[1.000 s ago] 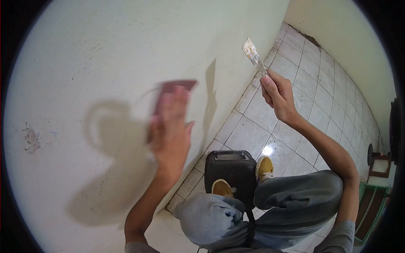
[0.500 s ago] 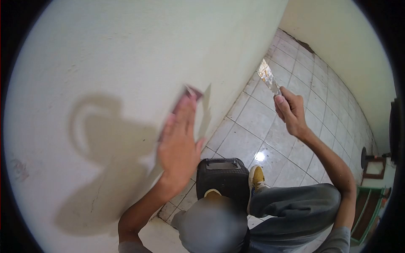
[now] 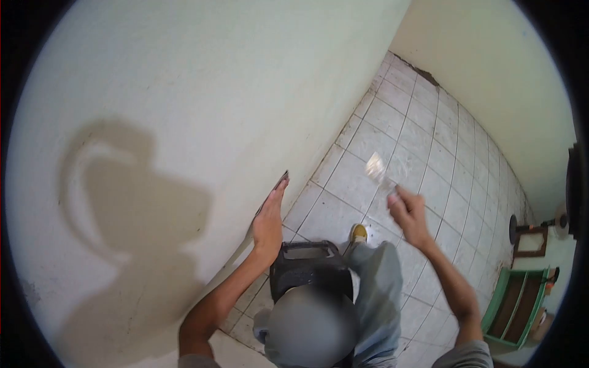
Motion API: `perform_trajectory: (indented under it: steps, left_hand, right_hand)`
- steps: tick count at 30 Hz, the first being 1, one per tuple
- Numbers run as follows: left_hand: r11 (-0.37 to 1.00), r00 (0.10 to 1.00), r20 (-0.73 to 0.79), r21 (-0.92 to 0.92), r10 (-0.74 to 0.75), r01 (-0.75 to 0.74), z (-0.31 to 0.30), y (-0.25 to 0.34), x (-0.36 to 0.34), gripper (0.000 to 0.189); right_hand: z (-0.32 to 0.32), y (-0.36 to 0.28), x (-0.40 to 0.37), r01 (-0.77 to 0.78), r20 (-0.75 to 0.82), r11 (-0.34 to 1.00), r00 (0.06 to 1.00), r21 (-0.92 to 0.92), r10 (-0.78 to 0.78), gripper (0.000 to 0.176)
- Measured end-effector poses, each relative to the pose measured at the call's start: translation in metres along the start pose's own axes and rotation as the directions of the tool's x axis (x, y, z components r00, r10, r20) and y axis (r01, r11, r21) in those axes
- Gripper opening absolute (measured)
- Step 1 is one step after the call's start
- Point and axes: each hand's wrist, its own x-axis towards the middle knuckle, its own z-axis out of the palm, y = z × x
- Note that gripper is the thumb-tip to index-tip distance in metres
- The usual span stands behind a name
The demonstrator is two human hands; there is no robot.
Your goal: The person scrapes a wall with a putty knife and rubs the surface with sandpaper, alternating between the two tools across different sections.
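Sandpaper [image 3: 284, 176], a dark sheet seen nearly edge-on, lies along the fingers of my left hand [image 3: 268, 230], on the side facing the pale plastered wall [image 3: 215, 92]; that hand is flat, fingers straight and close together, backing the sheet rather than clenched round it; whether the sheet touches the plaster I cannot tell; my right hand [image 3: 410, 216] is curled tight on the handle end of a putty knife [image 3: 375, 165], its smeared, blurred blade pointing up and away over the white floor tiles [image 3: 343, 184]; below, between my hands, stands a black case [image 3: 313, 260] with a handle across its top, just beyond my blurred knee [image 3: 313, 328]; a yellow shoe [image 3: 359, 232] shows beside it.
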Motion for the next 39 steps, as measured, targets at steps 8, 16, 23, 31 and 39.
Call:
perform_trajectory:
  steps: [8, 16, 23, 31, 39]
  left_hand:
    - [0.744, 0.958, 0.243, -0.609, -0.154, 0.275, -0.074, -0.087, -0.038, 0.086]
    - [0.73, 0.717, -0.138, -0.145, -0.683, 0.668, -0.153, -0.195, -0.038, 0.086]
    - [0.745, 0.742, -0.068, -0.047, -0.667, 0.665, -0.232, -0.241, 0.025, 0.084]
    - [0.72, 0.722, 0.043, -0.042, -0.691, 0.692, -0.233, -0.236, 0.01, 0.082]
    - [0.72, 0.721, -0.012, -0.046, -0.693, 0.692, -0.216, -0.232, 0.015, 0.094]
  right_hand:
    - [0.132, 0.091, 0.084, 0.111, 0.075, 0.993, 0.991, -0.032, -0.108, 0.027]
    - [0.182, 0.146, 0.135, 0.47, -0.074, 0.874, 0.883, 0.122, -0.464, 0.021]
    - [0.136, 0.03, 0.185, 0.658, -0.237, 0.693, 0.752, 0.293, -0.614, 0.017]
    - [0.175, 0.134, 0.126, 0.235, 0.12, 0.963, 0.961, 0.129, -0.251, 0.022]
    - [0.177, 0.049, 0.154, 0.543, -0.032, 0.794, 0.83, 0.273, -0.557, 0.021]
